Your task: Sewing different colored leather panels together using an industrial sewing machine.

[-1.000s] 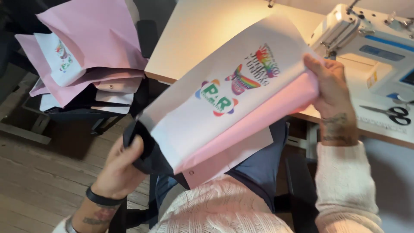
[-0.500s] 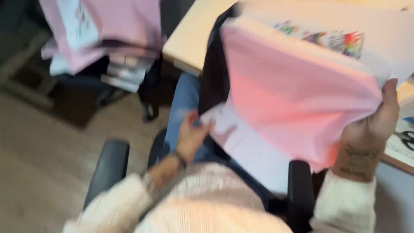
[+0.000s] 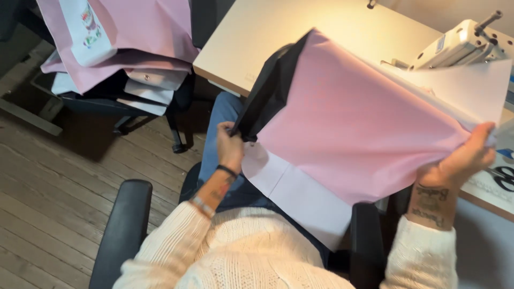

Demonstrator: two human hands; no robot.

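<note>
I hold a pink fabric bag (image 3: 353, 123) with a white panel and black lining, spread flat in front of me over my lap. My left hand (image 3: 229, 145) grips its lower left corner where the black strap or lining (image 3: 265, 93) hangs. My right hand (image 3: 461, 160) grips the right edge, near the white part of the fabric. The pink side faces me; the printed side is hidden.
A light wooden sewing table (image 3: 300, 32) lies ahead with a white sewing machine (image 3: 460, 45) at the right and scissors (image 3: 503, 176) at its edge. A chair (image 3: 123, 101) at left carries a pile of finished pink bags (image 3: 134, 37). Wooden floor lies below.
The bag has been turned over: the printed white face showed a second ago, now the plain pink side faces me. My left hand moved from its bottom edge to the left corner.
</note>
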